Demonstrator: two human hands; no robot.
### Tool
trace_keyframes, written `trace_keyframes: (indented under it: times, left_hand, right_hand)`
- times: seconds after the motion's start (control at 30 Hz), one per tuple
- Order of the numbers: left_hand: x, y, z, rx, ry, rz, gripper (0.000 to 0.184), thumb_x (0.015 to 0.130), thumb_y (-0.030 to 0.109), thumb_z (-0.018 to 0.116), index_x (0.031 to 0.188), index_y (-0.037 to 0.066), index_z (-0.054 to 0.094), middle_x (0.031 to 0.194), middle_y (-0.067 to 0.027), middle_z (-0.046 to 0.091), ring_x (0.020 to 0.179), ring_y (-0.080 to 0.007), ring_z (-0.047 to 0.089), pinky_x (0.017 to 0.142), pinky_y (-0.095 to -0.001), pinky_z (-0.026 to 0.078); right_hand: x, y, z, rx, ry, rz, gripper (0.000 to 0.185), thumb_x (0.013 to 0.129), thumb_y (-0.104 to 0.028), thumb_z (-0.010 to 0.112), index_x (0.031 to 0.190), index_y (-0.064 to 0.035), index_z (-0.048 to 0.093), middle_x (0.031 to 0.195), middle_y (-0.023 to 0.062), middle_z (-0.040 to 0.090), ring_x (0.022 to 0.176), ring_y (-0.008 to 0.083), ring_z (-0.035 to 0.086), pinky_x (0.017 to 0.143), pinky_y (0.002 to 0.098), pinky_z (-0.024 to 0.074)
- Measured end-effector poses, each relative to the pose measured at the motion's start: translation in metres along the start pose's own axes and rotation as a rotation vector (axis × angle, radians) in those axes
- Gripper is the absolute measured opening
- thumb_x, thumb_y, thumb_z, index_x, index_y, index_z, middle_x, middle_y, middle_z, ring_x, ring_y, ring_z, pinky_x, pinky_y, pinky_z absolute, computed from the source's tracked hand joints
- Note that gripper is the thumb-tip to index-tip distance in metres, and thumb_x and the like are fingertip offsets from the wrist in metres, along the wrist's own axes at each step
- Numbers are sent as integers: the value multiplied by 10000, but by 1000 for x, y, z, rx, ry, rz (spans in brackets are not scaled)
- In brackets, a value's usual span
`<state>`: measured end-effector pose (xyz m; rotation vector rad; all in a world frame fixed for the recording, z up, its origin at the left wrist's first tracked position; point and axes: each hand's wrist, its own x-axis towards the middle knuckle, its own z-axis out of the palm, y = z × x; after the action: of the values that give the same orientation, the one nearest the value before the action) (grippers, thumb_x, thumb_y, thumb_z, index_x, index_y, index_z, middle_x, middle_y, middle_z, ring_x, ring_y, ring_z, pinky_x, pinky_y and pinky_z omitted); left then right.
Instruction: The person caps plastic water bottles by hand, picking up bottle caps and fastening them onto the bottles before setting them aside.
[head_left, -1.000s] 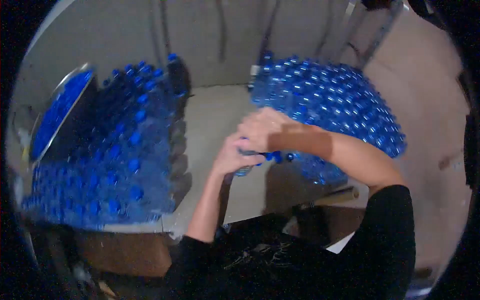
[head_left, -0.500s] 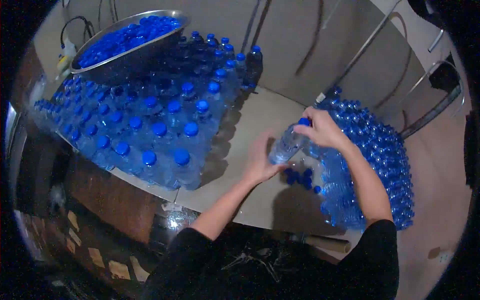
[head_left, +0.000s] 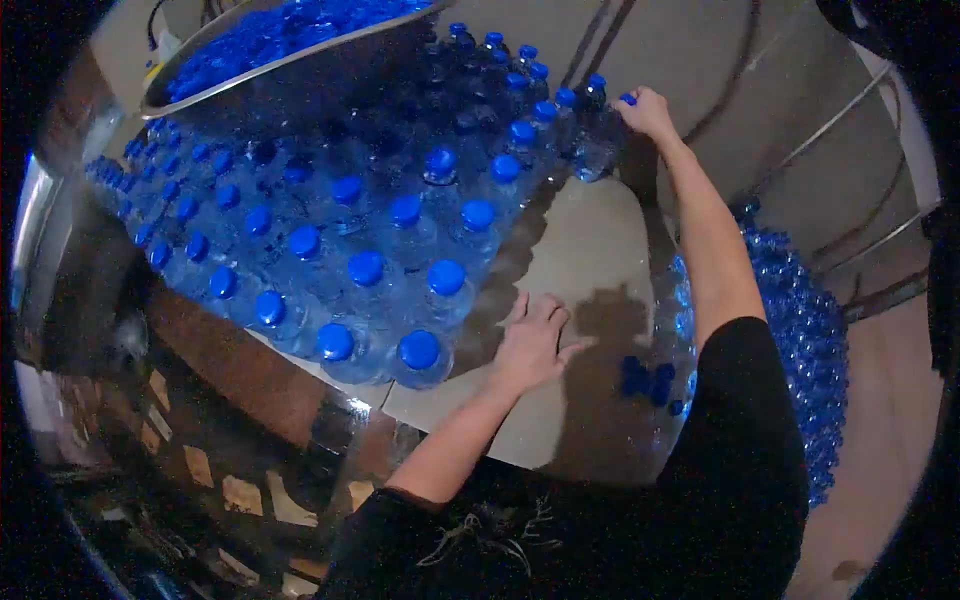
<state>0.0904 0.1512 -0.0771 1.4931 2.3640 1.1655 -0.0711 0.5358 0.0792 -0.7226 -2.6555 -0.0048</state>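
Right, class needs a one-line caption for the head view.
Right hand holding a bottle by its blue cap beside other capped bottles; left hand open.

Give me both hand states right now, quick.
Left hand: open, fingers spread, holding nothing.
Right hand: closed, holding a bottle by its blue cap.

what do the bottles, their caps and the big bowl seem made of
Bottles: likely clear plastic, glossy, with see-through walls. Caps: probably plastic, opaque, evenly blue, softly shiny. Bowl: looks like smooth metal, perhaps steel, from its silvery rim.
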Motion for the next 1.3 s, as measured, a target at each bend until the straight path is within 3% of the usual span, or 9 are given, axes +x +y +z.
trace_keyframes:
  times: [0.23,0.37,0.43,0.57,0.77,0.9,1.03,1.17,1.3]
  left_hand:
    - [5,0,-1,37,-17,5,475,791,354,712,1152,59,624,1222,-111,587,1178,-398,524,1069,-516,375]
    - [24,20,4,-235,73,-36,465,777,251,750,1172,50,613,1169,-143,614,1105,-357,591,974,-446,473]
    - [55,49,22,-393,49,-79,507,763,205,772,1211,49,592,1142,-166,624,1069,-325,618,932,-402,503]
    - [134,157,92,-575,127,347,768,736,271,820,1380,84,445,1249,-182,547,1145,-284,571,912,-397,505]
    - [150,213,139,-374,339,191,739,639,310,864,1247,62,524,1166,-169,543,1072,-369,563,914,-426,479]
    - [142,186,129,-430,443,275,666,627,266,871,1182,61,564,1138,-165,548,1025,-380,571,879,-433,488]
    - [95,143,71,-732,268,31,718,659,250,884,1252,0,565,1187,-134,577,1146,-268,560,934,-383,504]
    - [42,105,-11,-496,253,70,715,655,236,885,1259,16,571,1200,-118,569,1142,-258,561,937,-381,509]
    - [19,69,-59,-315,147,252,676,635,245,883,1213,36,601,1117,-116,574,1110,-274,569,944,-380,478]
  right_hand:
    - [-207,-10,-48,868,191,243,365,845,-354,691,998,-22,676,921,154,694,845,291,677,736,423,530]
    - [-457,-32,-57,444,57,397,167,814,-147,685,944,-43,672,901,196,665,835,365,639,773,464,504]
    - [-515,-29,-77,383,-25,312,337,824,-209,682,1104,-28,632,1059,208,631,992,376,596,882,476,464]
    - [-541,-16,-74,247,-5,275,560,832,-269,682,1304,-23,510,1280,216,499,1149,395,488,981,483,400]
    - [-531,-8,-60,246,-111,194,492,840,-216,659,1257,8,525,1338,227,443,1198,396,455,1017,467,398]
    - [-530,4,-36,159,95,52,196,775,-91,633,936,15,600,1074,189,561,1014,380,536,877,455,468]
    - [-526,9,-61,335,47,64,106,825,-62,594,904,6,571,962,195,564,947,387,548,805,469,459]
    - [-529,17,-60,430,23,195,91,868,-82,573,920,-8,564,895,213,585,827,431,560,730,460,474]
    - [-498,14,-67,897,35,580,159,900,-91,588,1046,-34,564,724,92,579,649,210,580,616,342,482]
